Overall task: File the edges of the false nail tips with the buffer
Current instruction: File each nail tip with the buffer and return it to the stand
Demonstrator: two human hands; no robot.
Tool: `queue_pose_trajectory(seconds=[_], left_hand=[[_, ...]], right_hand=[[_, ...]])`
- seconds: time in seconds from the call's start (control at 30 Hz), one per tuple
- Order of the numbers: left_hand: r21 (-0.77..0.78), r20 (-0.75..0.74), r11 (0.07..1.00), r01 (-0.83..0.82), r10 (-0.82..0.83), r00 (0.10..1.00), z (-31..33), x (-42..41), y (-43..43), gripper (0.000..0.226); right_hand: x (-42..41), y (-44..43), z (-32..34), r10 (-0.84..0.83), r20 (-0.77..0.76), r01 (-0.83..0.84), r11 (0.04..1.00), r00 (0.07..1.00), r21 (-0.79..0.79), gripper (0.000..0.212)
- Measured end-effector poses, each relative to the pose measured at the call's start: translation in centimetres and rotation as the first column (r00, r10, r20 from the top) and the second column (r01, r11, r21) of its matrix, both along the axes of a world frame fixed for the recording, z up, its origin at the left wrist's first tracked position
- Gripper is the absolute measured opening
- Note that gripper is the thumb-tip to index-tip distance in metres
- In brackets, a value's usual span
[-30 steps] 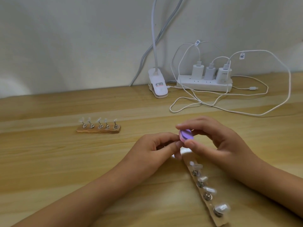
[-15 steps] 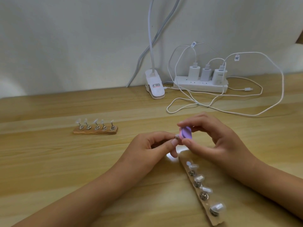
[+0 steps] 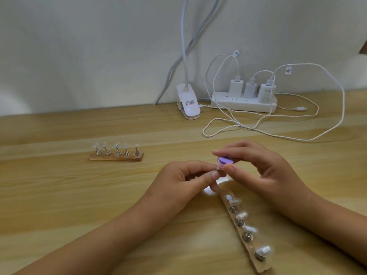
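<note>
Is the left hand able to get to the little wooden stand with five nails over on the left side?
Probably yes. Only bare table lies between the left hand and that wooden stand. But the hand is pinching a nail peg, so it would likely have to let go first.

A white clip lamp [image 3: 188, 104] stands at 12 o'clock on the wooden table [image 3: 59, 195]. At 1 o'clock lies a white power strip [image 3: 242, 105] with three chargers [image 3: 236, 87]; white cables [image 3: 240, 125] loop just before it.
</note>
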State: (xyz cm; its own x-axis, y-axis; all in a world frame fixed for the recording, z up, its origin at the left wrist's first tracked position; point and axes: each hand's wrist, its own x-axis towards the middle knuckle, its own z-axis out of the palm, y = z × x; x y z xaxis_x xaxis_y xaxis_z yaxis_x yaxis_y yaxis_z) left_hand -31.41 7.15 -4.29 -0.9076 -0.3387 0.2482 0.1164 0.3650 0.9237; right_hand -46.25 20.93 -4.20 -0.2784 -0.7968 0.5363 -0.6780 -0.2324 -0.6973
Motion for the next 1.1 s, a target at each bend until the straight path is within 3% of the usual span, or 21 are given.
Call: queue_pose_trajectory(seconds=[0.1, 0.2, 0.33, 0.43, 0.53, 0.63, 0.73, 0.87, 0.97, 1.1], left_hand=[[-0.019, -0.012, 1.000, 0.002, -0.003, 1.000, 0.02, 0.09, 0.08, 0.012], [-0.028, 0.006, 0.999, -0.028, 0.028, 1.000, -0.11, 0.08, 0.01, 0.012], [-0.078, 0.014, 0.997, -0.027, 0.028, 1.000, -0.26, 0.09, 0.00, 0.014], [-0.051, 0.008, 0.998, -0.043, 0.044, 0.999, -0.34, 0.11, -0.03, 0.011], [-0.043, 0.008, 0.998, -0.039, 0.039, 0.999, -0.36, 0.07, -0.05, 0.011], [-0.008, 0.017, 0.999, -0.050, 0.050, 0.999, -0.44, 0.02, -0.14, 0.011], [-0.017, 0.016, 0.999, -0.041, 0.041, 0.999, -0.27, 0.10, -0.12, 0.013], [-0.007, 0.012, 0.998, -0.057, 0.057, 0.998, -0.42, 0.17, -0.23, 0.012], [-0.039, 0.012, 0.998, -0.051, 0.051, 0.999, -0.36, 0.20, -0.19, 0.012], [-0.070, 0.019, 0.996, -0.062, 0.064, 0.998, -0.59, 0.21, -0.28, 0.011]], right_hand=[[0.14, 0.00, -0.13, 0.032, -0.083, -0.032, 0.999, 0.996, -0.002, 0.032], [0.13, 0.03, 0.01, 0.013, 0.032, -0.014, 0.999, 0.999, 0.035, 0.033], [0.11, -0.06, -0.24, 0.023, -0.064, -0.020, 0.999, 0.998, 0.036, 0.031], [0.13, -0.03, -0.10, 0.016, 0.019, -0.017, 0.998, 1.000, 0.058, 0.029], [0.12, 0.03, -0.22, 0.013, -0.060, -0.010, 0.999, 0.998, 0.040, 0.031], [0.19, -0.04, -0.10, -0.010, 0.002, 0.009, 0.998, 1.000, 0.061, 0.031], [0.28, -0.06, -0.20, 0.011, -0.057, -0.008, 0.999, 0.998, 0.042, 0.031], [0.13, -0.05, -0.12, 0.001, 0.038, -0.003, 0.997, 0.999, 0.071, 0.026], [0.27, 0.10, -0.19, 0.011, -0.080, -0.009, 1.000, 0.997, 0.022, 0.033], [0.25, 0.06, -0.09, 0.010, -0.054, -0.008, 1.000, 0.998, 0.026, 0.033]])
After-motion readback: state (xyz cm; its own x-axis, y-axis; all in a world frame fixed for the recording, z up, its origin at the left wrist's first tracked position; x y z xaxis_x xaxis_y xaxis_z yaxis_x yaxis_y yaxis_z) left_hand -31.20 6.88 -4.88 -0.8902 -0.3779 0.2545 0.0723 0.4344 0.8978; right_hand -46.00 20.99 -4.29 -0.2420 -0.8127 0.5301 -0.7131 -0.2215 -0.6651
